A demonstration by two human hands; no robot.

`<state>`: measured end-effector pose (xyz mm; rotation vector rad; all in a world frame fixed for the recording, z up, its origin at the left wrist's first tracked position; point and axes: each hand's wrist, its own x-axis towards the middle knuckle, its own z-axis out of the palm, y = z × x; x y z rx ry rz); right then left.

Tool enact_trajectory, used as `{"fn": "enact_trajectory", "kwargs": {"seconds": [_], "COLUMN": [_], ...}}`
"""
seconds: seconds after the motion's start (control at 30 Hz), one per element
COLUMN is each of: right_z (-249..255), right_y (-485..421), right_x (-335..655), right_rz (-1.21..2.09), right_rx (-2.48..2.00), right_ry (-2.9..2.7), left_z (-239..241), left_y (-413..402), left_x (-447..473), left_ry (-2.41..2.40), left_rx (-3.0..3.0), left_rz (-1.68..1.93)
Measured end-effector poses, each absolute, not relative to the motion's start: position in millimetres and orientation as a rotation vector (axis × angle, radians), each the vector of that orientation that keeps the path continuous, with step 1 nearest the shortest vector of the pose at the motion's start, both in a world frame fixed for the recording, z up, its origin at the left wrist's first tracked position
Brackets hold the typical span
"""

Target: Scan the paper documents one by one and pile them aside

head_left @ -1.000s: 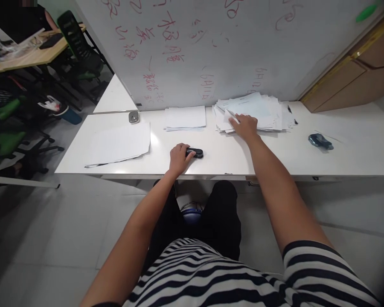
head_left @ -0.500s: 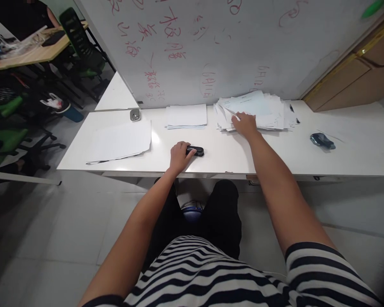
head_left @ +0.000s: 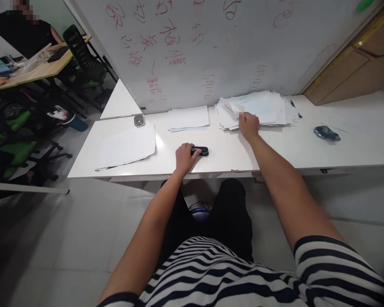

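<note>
My left hand (head_left: 184, 158) is wrapped round one end of a black stapler (head_left: 201, 151) lying on the white desk (head_left: 224, 157). With closed fingers, my right hand (head_left: 250, 125) pinches a sheet of paper (head_left: 235, 106) at the front left of an untidy paper pile (head_left: 272, 108). The pinched sheet curls upward off the pile. Between my hands, farther back, lies a neater paper stack (head_left: 188, 118). More sheets (head_left: 128, 147) are spread on the left part of the desk.
A small grey square object (head_left: 139, 120) sits behind the left sheets. On the right lies a dark shiny object (head_left: 326, 133) near a cardboard box (head_left: 348, 81). The whiteboard (head_left: 192, 55) with red writing stands along the back edge. At far left, a person is at another table (head_left: 41, 68).
My right hand has closed on a sheet and lifted its edge into a curl. The left hand stays on the stapler. The whole view has shifted slightly.
</note>
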<state>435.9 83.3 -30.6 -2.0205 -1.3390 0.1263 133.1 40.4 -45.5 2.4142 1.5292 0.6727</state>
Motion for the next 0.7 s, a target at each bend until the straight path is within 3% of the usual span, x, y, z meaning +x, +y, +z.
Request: {"fn": "enact_trajectory", "kwargs": {"seconds": [0.23,0.37,0.53,0.7], "right_z": [20.7,21.0,3.0,0.1], "right_y": [-56.7,-131.5,-174.7,-201.1], "right_x": [349.9,317.3,301.0,303.0], "right_rz": [0.177,0.274,0.360,0.421], "right_rx": [-1.647,-1.413,-1.351,-1.347], "right_ry": [-0.877,-0.685,-0.457,-0.400], "left_z": [-33.9,-27.9,-33.2,-26.7], "left_y": [31.0,-28.4,-118.3,-123.2], "left_x": [129.5,142.5,148.1,115.0], "left_ry": [1.538,1.203,0.738,0.737], "left_rx": [2.353,1.962,0.995,0.934], "left_rz": [0.849,1.031,0.758,0.761]}}
